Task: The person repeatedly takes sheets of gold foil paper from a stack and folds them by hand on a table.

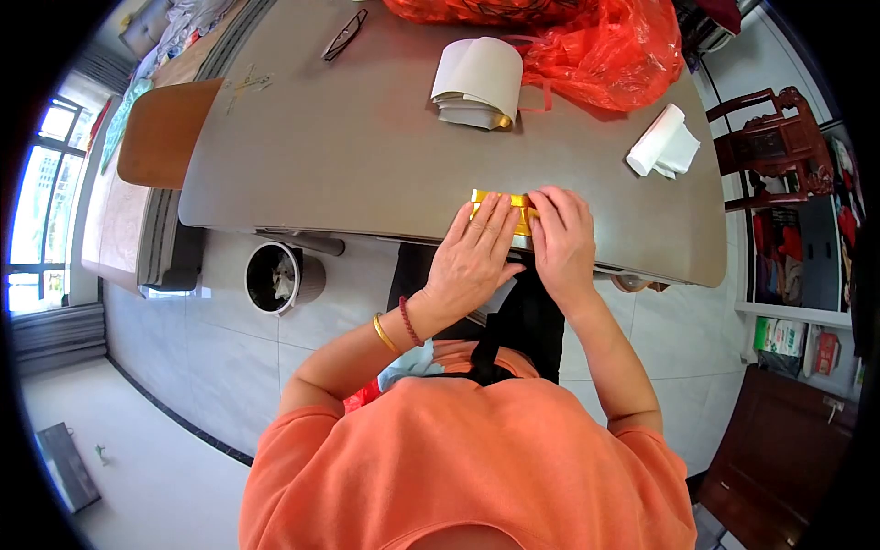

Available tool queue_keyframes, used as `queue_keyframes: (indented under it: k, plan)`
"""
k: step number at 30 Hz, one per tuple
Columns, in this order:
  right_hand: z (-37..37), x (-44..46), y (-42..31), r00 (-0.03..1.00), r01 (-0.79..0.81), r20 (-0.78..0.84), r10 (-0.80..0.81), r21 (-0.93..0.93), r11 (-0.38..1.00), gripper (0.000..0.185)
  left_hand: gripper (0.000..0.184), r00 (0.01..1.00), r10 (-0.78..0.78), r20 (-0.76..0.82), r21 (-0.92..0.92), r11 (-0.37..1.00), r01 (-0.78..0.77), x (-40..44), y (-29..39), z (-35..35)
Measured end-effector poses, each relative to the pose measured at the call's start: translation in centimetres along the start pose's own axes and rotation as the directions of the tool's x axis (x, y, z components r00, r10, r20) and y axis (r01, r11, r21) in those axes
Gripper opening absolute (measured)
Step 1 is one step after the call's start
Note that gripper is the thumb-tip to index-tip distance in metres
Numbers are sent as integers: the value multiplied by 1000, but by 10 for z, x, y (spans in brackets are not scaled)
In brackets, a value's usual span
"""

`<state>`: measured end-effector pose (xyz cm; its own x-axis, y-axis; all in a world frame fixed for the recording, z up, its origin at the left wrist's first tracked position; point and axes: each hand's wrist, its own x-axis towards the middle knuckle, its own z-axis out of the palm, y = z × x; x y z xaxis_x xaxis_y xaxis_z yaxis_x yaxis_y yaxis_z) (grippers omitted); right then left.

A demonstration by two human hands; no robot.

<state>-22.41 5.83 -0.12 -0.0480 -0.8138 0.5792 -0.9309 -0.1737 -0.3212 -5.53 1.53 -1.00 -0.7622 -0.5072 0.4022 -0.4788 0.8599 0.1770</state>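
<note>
A shiny gold foil sheet (519,202), folded into a small strip, lies at the near edge of the grey table (367,156). My left hand (469,266) presses flat on it, fingers stretched out and covering much of its left part. At the right end of the foil, my right hand (566,243) has its fingers bent and closed on the edge. Part of the foil is hidden under both hands. Beyond them stands a curled stack of white paper (477,73), with a bit of gold showing at its lower corner.
A red plastic bag (614,55) fills the far right of the table. Nearer is a white roll (662,142); glasses (345,35) lie at the far left. A brown chair back (165,133) touches the left side. On the floor stands a waste bin (312,280).
</note>
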Motion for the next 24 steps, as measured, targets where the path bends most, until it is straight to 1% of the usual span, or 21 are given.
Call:
queue_keyframes:
  k: [1, 2, 4, 5, 8, 10, 14, 15, 16, 17, 18, 19, 20, 21, 22, 23, 24]
  plan:
    - [-1, -3, -2, 997, 77, -15, -78, -37, 996, 42, 79, 1000, -2, 13, 13, 1000, 2, 0, 1, -1]
    - [-3, -9, -6, 996, 85, 41, -83, -52, 995, 47, 79, 1000, -7, 24, 30, 1000, 7, 0, 1, -2]
    - [-7, -28, -12, 984, 103, 151, -90, -81, 991, 57, 79, 1000, 7, -6, 58, 998, -6, -1, -2, 2]
    - [-6, -35, -11, 981, 81, 184, -63, -89, 993, 64, 79, 1000, 16, -18, 68, 998, -15, -2, -2, 4]
    - [-13, -35, -14, 978, 73, 200, -51, -104, 992, 69, 79, 1000, -5, -14, 74, 997, 6, -4, -7, 3]
    - [-12, -36, -13, 977, 76, 205, -51, -114, 991, 72, 78, 995, -104, -16, 136, 985, 105, -7, -18, -5]
    - [-12, -34, -20, 962, 64, 272, -29, -121, 991, 74, 84, 994, -110, -1, 222, 969, 107, -7, -18, -15]
    - [-13, -31, -24, 958, 75, 284, -33, -137, 988, 76, 88, 994, -113, -1, 204, 973, 111, -8, -16, -8]
    - [-9, -27, -28, 958, 82, 284, -45, -119, 990, 76, 79, 995, -95, -9, 177, 980, 95, -4, -13, -11]
    - [2, -27, -29, 967, 103, 241, -80, -82, 991, 77, 70, 996, -86, -29, 216, 972, 90, -4, -14, -2]
    - [9, -28, -29, 967, 103, 239, -86, -57, 993, 79, 65, 995, -67, -76, 239, 968, 83, -6, -15, 3]
    - [9, -22, -32, 966, 72, 251, -60, -38, 997, 80, 68, 992, -89, -87, 218, 970, 107, -5, -15, 3]
    - [6, -23, -26, 953, 32, 301, -21, -34, 999, 81, 71, 989, -120, -83, 202, 970, 135, -6, -16, -3]
    - [3, -31, -15, 967, 49, 256, -17, -117, 992, 82, 77, 989, -142, -43, 219, 964, 148, -10, -21, -7]
    - [-3, -35, -4, 960, 75, 278, -29, -157, 985, 81, 89, 985, -170, 4, 250, 954, 163, -14, -27, -1]
    - [-9, -34, 1, 943, 120, 328, -57, -173, 978, 78, 92, 987, -156, 28, 309, 941, 140, -14, -27, -5]
    - [-13, -32, -1, 934, 135, 353, -65, -178, 975, 76, 94, 987, -161, 11, 337, 930, 148, -15, -25, -10]
